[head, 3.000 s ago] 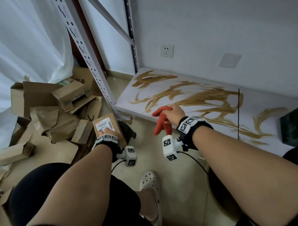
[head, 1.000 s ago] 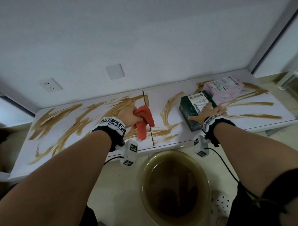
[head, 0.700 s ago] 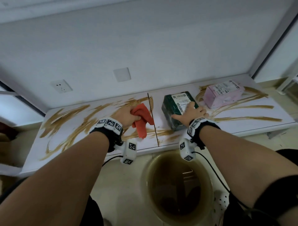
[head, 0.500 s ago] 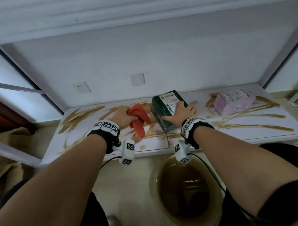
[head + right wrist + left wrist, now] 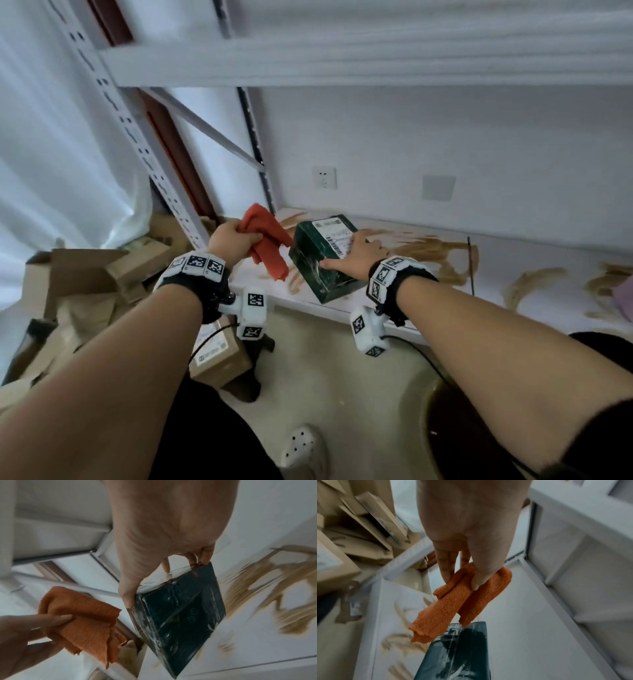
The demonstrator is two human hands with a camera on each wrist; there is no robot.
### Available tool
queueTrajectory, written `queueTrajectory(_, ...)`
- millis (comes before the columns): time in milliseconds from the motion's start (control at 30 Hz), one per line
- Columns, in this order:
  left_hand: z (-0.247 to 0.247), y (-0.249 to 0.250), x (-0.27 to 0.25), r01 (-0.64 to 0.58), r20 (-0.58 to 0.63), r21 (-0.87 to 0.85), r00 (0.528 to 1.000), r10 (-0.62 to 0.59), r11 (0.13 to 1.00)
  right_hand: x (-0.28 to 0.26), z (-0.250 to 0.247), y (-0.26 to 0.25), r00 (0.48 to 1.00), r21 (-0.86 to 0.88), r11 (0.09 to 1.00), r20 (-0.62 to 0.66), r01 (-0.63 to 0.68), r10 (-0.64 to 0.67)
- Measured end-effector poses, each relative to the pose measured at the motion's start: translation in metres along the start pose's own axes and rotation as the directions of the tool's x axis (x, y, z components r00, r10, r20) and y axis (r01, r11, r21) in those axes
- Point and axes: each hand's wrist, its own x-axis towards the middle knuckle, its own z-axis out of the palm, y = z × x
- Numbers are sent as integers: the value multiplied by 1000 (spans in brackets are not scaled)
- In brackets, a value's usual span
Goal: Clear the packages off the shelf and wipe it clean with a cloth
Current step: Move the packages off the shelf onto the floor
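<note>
A dark green package [image 5: 318,260] with a white label is gripped by my right hand [image 5: 356,253], thumb on its near side and fingers over the top. It is tilted over the left end of the white shelf [image 5: 513,267], which is smeared with brown streaks. The right wrist view shows the same grip [image 5: 163,580] on the package [image 5: 181,608]. My left hand [image 5: 233,240] pinches a red-orange cloth [image 5: 265,240] just left of the package, above the shelf end. The cloth [image 5: 458,601] hangs from the fingers [image 5: 447,574]. A pink package [image 5: 623,298] shows at the right edge.
Flattened and whole cardboard boxes [image 5: 85,284] lie piled on the floor at the left, one labelled box [image 5: 219,359] under my left wrist. A basin of brown water [image 5: 479,438] stands at lower right. The perforated shelf post [image 5: 137,137] and an upper shelf [image 5: 376,51] frame the space.
My right hand took hold of the green package and carried it left along the shelf to its left end. The cloth passed from right hand to left, which also moved left.
</note>
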Motion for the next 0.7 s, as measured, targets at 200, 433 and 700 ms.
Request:
queueTrajectory(200,-84,-49,-7,98,-287,-193,946,-151,976,-1,49,-101,975,-121,973,127,197,-181)
queueTrajectory(433,-119,-101,-16,199,-362,-156,900,-244,968,-16,104,-163,933,-249,911,239,327,-269)
queueTrajectory(700,-141,-123,-16,223,-408,-54,885,-225,973,-20,152,-195,913,-294,876,270,382,-307)
